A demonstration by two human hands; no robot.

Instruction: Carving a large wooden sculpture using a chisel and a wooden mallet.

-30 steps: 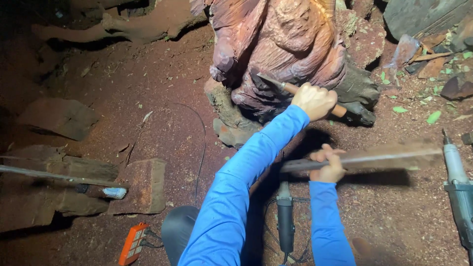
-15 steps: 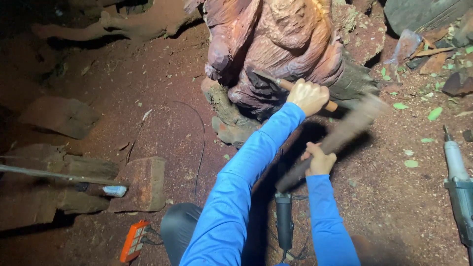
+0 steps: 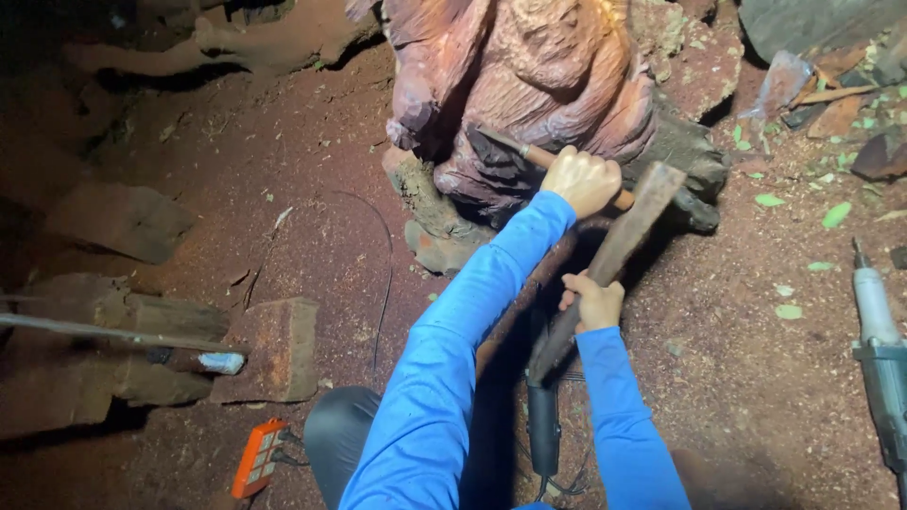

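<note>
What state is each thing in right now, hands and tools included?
Left hand: closed around the chisel handle.
Chisel: tip set against the wood carving.
Right hand: gripping the wooden mallet, which is raised and tilted.
Power tool: lying on the ground, untouched.
Orange device: lying on the ground.

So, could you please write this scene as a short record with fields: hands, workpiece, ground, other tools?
left hand: grips the wooden handle of a chisel, blade against the carving
right hand: holds a wooden mallet, head raised close to the chisel handle
workpiece: reddish wood carving, standing on the ground
ground: red sawdust, wood blocks
other tools: power tool at right, orange device at bottom
sleeves: blue
</note>
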